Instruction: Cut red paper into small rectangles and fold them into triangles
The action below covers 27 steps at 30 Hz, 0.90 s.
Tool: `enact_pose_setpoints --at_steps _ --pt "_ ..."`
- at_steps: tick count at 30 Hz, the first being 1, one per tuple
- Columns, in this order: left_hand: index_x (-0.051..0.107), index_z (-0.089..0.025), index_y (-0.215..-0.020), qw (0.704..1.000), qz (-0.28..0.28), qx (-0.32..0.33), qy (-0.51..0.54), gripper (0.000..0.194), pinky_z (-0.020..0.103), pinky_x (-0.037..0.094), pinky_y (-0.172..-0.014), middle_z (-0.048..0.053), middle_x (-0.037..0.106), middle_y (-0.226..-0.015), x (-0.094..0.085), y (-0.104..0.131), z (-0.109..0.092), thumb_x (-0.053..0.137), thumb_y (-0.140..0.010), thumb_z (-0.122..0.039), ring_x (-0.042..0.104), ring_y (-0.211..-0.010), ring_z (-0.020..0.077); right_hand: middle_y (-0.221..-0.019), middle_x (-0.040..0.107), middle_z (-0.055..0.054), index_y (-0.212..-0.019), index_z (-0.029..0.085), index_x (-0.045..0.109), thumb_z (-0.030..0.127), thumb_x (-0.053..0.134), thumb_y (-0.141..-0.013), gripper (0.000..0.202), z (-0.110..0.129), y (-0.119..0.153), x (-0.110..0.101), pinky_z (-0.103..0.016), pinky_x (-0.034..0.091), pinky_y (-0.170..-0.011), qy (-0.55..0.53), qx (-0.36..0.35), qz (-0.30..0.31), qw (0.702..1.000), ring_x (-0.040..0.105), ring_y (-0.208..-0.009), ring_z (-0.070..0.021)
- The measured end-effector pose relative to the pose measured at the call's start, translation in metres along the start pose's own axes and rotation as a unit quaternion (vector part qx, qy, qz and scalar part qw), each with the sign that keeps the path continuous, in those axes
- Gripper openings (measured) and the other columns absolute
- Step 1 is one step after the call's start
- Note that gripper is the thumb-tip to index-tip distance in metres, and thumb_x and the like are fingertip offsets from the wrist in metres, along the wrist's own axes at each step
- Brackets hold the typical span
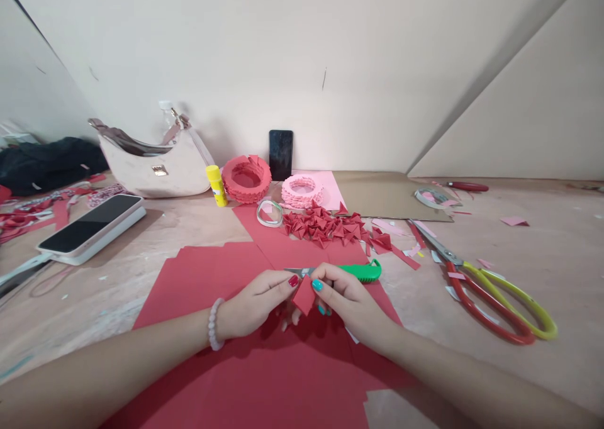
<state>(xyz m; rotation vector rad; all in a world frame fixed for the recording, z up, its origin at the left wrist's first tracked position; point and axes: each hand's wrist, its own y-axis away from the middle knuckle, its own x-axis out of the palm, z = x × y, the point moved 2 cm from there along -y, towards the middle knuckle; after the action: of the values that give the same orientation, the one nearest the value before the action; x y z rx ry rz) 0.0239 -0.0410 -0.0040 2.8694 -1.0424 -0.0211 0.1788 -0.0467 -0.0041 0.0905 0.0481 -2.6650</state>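
Note:
Between my two hands is a small folded piece of red paper [304, 295], held above large red paper sheets [198, 284]. My left hand [258, 302] pinches its left edge with thumb and fingers. On the other edge my right hand [346, 300] pinches it the same way; some fingertips are hidden behind the paper. Just beyond the hands lies a green-handled utility knife [363, 270], partly covered by my right hand. A pile of folded red paper triangles [325, 224] sits farther back.
Behind stand a red paper ring [246, 180], a pink paper ring [302, 191], a glue stick [216, 185] and an upright phone [280, 155]. Large scissors [495, 297] lie at right among scraps. A handbag [155, 165] and a phone on a white block [92, 228] occupy the left.

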Motion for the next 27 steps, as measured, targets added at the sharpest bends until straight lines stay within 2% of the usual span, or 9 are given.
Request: enact_pose_setpoints --at_steps 6,16,27 --pt "0.046 -0.014 -0.067 1.000 0.003 -0.001 -0.017 0.037 0.017 0.036 -0.043 -0.001 0.052 -0.054 0.0011 0.0000 -0.0023 0.043 -0.081 -0.047 0.046 -0.045 0.0072 -0.058 0.040 0.006 -0.072 0.019 0.041 0.037 0.045 -0.082 0.021 0.0003 -0.0010 0.0005 -0.021 0.029 -0.050 -0.012 0.005 -0.002 1.000 0.038 -0.052 -0.0080" --pt "0.044 -0.014 -0.068 1.000 0.009 -0.012 0.004 0.035 0.016 0.034 -0.040 -0.001 0.052 -0.054 0.0007 0.0000 0.0007 0.042 -0.081 -0.047 0.046 -0.043 0.0065 -0.059 0.039 0.006 -0.072 0.018 0.042 0.029 0.043 -0.083 0.016 -0.0014 0.0000 -0.0002 -0.021 0.029 -0.051 -0.003 0.000 -0.002 1.000 0.038 -0.053 -0.0079" --pt "0.045 -0.014 -0.069 1.000 0.005 -0.011 0.000 0.036 0.016 0.035 -0.040 0.000 0.053 -0.055 0.0014 0.0008 0.0004 0.039 -0.083 -0.048 0.046 -0.043 0.0069 -0.059 0.039 0.005 -0.073 0.019 0.043 0.039 0.044 -0.083 0.023 -0.0021 0.0000 -0.0006 -0.021 0.031 -0.051 0.017 -0.002 -0.005 1.000 0.039 -0.053 -0.0085"
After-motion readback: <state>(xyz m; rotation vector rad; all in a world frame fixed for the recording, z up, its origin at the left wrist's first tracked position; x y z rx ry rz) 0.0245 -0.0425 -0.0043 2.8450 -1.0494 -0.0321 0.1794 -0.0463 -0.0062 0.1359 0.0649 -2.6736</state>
